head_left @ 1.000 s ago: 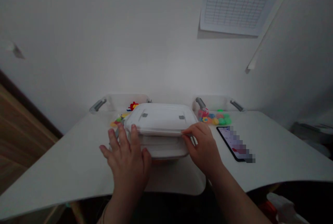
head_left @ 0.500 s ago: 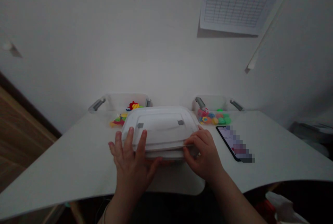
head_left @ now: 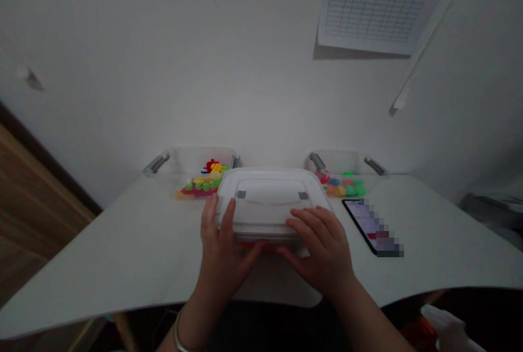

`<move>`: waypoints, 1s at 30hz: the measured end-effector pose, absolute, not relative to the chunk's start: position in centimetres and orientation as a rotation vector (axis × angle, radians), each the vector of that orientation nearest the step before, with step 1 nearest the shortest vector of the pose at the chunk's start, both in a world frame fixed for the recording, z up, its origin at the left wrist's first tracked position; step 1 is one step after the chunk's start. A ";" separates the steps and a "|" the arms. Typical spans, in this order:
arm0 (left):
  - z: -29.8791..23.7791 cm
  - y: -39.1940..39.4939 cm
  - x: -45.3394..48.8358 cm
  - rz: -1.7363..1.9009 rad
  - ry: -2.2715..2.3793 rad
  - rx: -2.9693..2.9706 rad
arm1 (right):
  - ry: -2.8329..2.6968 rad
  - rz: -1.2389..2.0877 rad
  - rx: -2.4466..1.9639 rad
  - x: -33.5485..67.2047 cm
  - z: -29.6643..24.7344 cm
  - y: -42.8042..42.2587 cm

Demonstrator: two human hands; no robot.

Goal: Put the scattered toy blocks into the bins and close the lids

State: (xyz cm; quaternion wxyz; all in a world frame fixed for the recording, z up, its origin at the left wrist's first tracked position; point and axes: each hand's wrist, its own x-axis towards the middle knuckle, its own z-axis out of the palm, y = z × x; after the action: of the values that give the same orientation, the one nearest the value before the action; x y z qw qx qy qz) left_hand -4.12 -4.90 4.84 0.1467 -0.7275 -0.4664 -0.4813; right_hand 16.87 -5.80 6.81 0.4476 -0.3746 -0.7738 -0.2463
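Observation:
A white plastic box with its lid (head_left: 267,199) on top stands on the white table (head_left: 122,254) right in front of me. My left hand (head_left: 223,248) grips the box's near left corner, fingers on the lid and thumb under the front edge. My right hand (head_left: 322,246) clasps the near right corner, fingers spread over the lid and thumb below. Something reddish shows under the box's front edge.
Two clear bins stand at the wall: the left bin (head_left: 192,164) and the right bin (head_left: 343,169), both holding small colourful toy pieces. A phone (head_left: 371,226) lies face up to the right of the box. A printed grid sheet (head_left: 379,3) hangs on the wall.
The lid came down from a tilted, lifted position and now sits flat on the box. Both hands shifted from its sides to the near corners, fingers over the top.

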 end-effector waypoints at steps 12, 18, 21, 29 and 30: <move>4.8 -1.0 -3.8 -1.310 -1.357 -2.361 | -1.962 -0.525 -1.175 17.8 6.5 -2.2; 6.9 3.3 -7.1 -1.081 -1.708 -1.992 | -2.025 -0.388 -1.252 18.4 7.1 0.6; 7.5 4.7 -8.0 -0.867 -1.824 -1.938 | -2.018 -0.382 -1.282 18.3 7.2 2.0; 7.2 6.0 -8.7 -0.691 -1.812 -1.917 | -1.995 -0.430 -1.330 17.8 7.0 5.4; 7.2 6.1 -8.8 -0.681 -1.813 -1.912 | -1.998 -0.428 -1.334 17.8 7.0 5.9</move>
State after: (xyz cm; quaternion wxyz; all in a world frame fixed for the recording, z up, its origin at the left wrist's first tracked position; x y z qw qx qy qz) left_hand -8.77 6.08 7.23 0.2087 -0.6870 -0.6515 -0.2449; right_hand 17.82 5.91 6.95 0.3434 -0.5134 -0.7690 -0.1647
